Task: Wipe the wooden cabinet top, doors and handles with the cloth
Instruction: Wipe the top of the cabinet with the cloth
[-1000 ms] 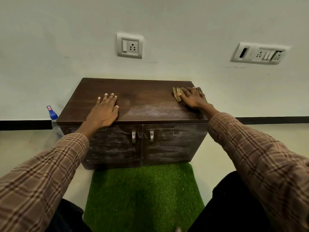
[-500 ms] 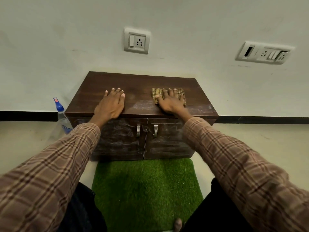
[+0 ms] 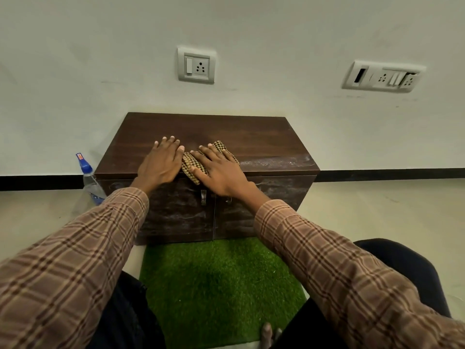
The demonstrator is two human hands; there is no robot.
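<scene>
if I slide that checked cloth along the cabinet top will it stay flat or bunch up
The checked cloth looks soft and floppy: it already lies creased under the right hand, one corner drooping over the front edge of the cabinet. It would probably bunch unless pressed flat. It seems light and unlikely to slip away.

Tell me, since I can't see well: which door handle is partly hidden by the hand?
The right door's handle; the right hand overlaps it, while the left door's handle shows fully.
</scene>
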